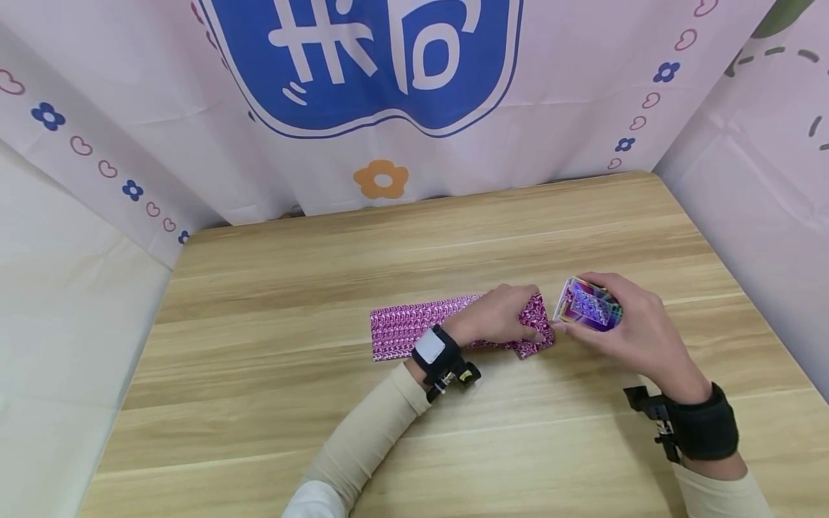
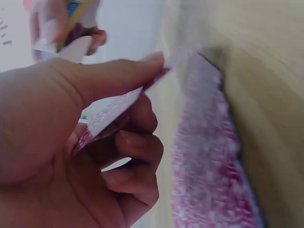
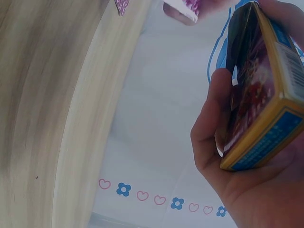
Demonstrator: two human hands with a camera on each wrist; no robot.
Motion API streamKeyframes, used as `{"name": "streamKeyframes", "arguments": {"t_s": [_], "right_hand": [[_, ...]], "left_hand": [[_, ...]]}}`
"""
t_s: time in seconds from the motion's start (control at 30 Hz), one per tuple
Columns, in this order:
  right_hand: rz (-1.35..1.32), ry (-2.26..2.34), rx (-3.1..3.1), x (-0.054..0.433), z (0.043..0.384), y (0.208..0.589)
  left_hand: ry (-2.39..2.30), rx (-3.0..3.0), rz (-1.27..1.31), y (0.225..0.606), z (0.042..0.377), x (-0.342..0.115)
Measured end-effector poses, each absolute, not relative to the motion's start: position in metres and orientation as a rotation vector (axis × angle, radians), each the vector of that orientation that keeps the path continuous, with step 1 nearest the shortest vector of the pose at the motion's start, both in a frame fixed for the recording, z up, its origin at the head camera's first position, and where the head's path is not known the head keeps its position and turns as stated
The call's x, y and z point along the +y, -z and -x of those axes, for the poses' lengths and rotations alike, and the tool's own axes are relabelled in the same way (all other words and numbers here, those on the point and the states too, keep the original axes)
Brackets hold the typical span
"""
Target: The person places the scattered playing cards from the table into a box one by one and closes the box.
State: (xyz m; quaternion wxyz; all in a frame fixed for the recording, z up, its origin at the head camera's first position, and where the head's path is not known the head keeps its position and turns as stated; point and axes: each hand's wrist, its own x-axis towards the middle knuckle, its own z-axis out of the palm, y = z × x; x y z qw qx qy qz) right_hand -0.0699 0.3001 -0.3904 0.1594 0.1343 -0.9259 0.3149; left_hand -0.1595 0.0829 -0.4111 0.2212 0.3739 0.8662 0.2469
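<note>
A row of overlapping playing cards (image 1: 404, 329) with a magenta-and-white patterned back lies fanned on the table. Over its right end, my left hand (image 1: 495, 316) pinches a patterned playing card (image 2: 114, 113) between thumb and forefinger, the other fingers curled beneath. To its right, my right hand (image 1: 641, 331) grips a small colourful card box (image 1: 588, 306) by its sides, held above the table. In the right wrist view the box (image 3: 254, 99) shows yellow edges, a blue panel and a barcode, and its upper end stands partly open.
The wood-grain table (image 1: 259, 403) runs back to a white printed curtain (image 1: 550, 137) with a blue emblem. White cloth also hangs at the left and right sides. Each wrist wears a black strap with a small camera.
</note>
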Motion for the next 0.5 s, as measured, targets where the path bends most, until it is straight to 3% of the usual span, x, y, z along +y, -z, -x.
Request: {"name": "streamKeyframes", "arguments": {"t_s": [0.2,0.5], "right_hand": [[-0.402,-0.881,-2.644,0.3,0.07,0.39],[-0.389,-0.895,-2.659,0.299,0.07,0.39]], "left_hand": [[-0.825,2.419,-1.006,0.396,0.162,0.078],[-1.377,2.504,-0.594,0.379,0.16,0.074]]}}
